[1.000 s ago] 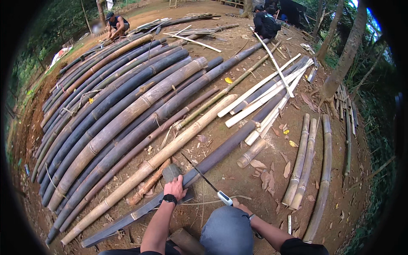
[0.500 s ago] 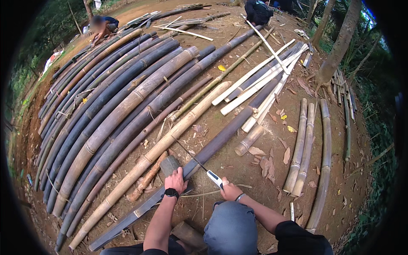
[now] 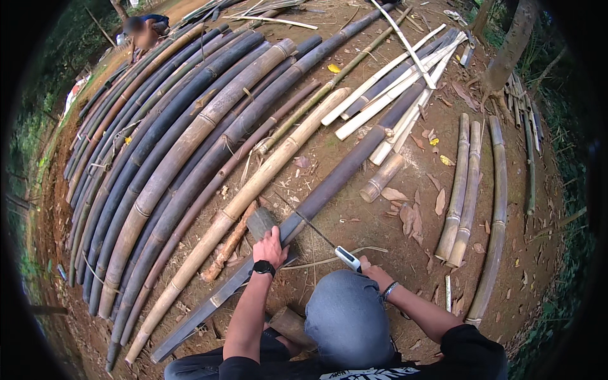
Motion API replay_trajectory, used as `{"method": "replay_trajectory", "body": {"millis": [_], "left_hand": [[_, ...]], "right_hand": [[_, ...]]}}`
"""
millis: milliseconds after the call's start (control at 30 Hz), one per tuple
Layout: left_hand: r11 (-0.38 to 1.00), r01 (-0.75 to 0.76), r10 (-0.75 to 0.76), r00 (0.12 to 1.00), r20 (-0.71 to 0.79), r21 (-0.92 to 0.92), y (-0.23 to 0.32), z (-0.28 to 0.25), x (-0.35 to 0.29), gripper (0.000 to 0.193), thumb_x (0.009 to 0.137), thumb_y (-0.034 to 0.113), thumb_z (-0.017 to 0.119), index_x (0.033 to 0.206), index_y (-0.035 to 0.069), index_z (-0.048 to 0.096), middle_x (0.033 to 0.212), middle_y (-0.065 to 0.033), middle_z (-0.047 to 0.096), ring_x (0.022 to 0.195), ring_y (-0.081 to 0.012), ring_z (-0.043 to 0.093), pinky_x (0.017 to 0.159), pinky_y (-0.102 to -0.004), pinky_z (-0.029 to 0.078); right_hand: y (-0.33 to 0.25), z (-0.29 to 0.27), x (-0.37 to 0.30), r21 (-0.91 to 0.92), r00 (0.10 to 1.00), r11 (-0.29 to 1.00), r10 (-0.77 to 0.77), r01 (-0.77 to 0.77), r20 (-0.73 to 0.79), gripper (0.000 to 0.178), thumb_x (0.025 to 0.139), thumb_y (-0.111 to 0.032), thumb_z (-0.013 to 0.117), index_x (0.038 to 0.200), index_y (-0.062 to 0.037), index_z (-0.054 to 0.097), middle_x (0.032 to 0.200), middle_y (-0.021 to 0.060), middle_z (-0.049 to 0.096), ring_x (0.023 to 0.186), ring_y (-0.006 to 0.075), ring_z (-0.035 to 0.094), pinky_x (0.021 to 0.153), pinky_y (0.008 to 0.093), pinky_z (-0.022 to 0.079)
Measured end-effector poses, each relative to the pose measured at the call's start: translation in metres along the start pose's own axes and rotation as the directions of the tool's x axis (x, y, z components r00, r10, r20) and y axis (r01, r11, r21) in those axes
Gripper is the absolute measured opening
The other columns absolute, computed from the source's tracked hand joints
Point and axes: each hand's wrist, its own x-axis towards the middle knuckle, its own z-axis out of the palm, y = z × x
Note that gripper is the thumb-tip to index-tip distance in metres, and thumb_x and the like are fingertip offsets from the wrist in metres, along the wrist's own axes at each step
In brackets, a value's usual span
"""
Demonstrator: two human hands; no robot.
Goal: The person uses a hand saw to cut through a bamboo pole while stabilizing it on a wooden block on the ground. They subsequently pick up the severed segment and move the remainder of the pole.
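A long dark bamboo pole (image 3: 342, 179) lies slantwise in front of me, from the lower left toward the upper right. My left hand (image 3: 270, 248), with a black watch at the wrist, is closed on the pole's near part. My right hand (image 3: 378, 277) grips the white and black handle of a handsaw (image 3: 348, 256). Its thin dark blade crosses the pole just beyond my left hand, and the tip sticks out on the far side. Beside my left fingers is a short grey log (image 3: 260, 223). My right fingers are partly hidden behind the handle.
Many bamboo poles (image 3: 174, 149) lie side by side on the left, with a light tan pole (image 3: 244, 199) nearest. Split pale strips (image 3: 380, 104) lie ahead. Cut bamboo lengths (image 3: 464, 190) lie at right. My denim knee (image 3: 348, 316) stands between my arms. A person (image 3: 142, 31) crouches far left.
The saw has been drawn back toward my right side, so less blade shows beyond the pole. My left hand stays on the pole. The whole view has shifted a little.
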Motion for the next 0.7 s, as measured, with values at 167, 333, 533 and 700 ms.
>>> {"method": "replay_trajectory", "body": {"millis": [167, 333, 533, 700], "left_hand": [[0.999, -0.041, 0.041, 0.999, -0.023, 0.015, 0.012, 0.005, 0.005, 0.055, 0.078, 0.038, 0.077, 0.109, 0.008, 0.043, 0.102, -0.0202, 0.066, 0.089, -0.0401, 0.068, 0.074, -0.0479, 0.056], [0.999, -0.015, 0.017, 0.999, -0.033, 0.048, -0.001, -0.005, 0.010, 0.055, 0.078, 0.039, 0.077, 0.109, 0.008, 0.043, 0.100, -0.0205, 0.067, 0.089, -0.0405, 0.068, 0.074, -0.0479, 0.056], [0.999, -0.042, 0.042, 0.999, -0.008, 0.012, 0.006, 0.009, 0.004, 0.055, 0.078, 0.038, 0.077, 0.110, 0.008, 0.042, 0.100, -0.0204, 0.066, 0.089, -0.0410, 0.068, 0.074, -0.0485, 0.057], [0.999, -0.012, 0.012, 1.000, -0.012, 0.038, 0.009, 0.004, 0.000, 0.054, 0.079, 0.038, 0.077, 0.109, 0.008, 0.043, 0.100, -0.0204, 0.066, 0.089, -0.0404, 0.069, 0.074, -0.0485, 0.057]], "right_hand": [[-0.021, -0.003, 0.056, -0.126, 0.991, 0.985, -0.122, 0.114, -0.052, 0.037, 0.094, -0.016, 0.052, 0.122, 0.0002, 0.035, 0.085, 0.0336, 0.066, 0.085, 0.0485, 0.067, 0.074, 0.0569, 0.052], [0.006, -0.006, -0.007, -0.079, 0.998, 0.995, -0.056, 0.054, -0.024, 0.033, 0.094, -0.015, 0.051, 0.118, 0.0034, 0.038, 0.081, 0.0307, 0.066, 0.079, 0.0484, 0.066, 0.070, 0.0569, 0.052], [-0.031, -0.004, 0.051, -0.042, 0.991, 0.991, -0.131, 0.130, -0.035, 0.028, 0.094, -0.015, 0.049, 0.115, -0.0013, 0.037, 0.082, 0.0295, 0.066, 0.081, 0.0481, 0.066, 0.069, 0.0574, 0.051], [-0.004, -0.004, 0.021, -0.045, 0.992, 0.994, -0.104, 0.101, -0.070, 0.027, 0.092, -0.012, 0.051, 0.113, 0.0009, 0.039, 0.079, 0.0289, 0.065, 0.077, 0.0482, 0.065, 0.066, 0.0566, 0.052]]}}
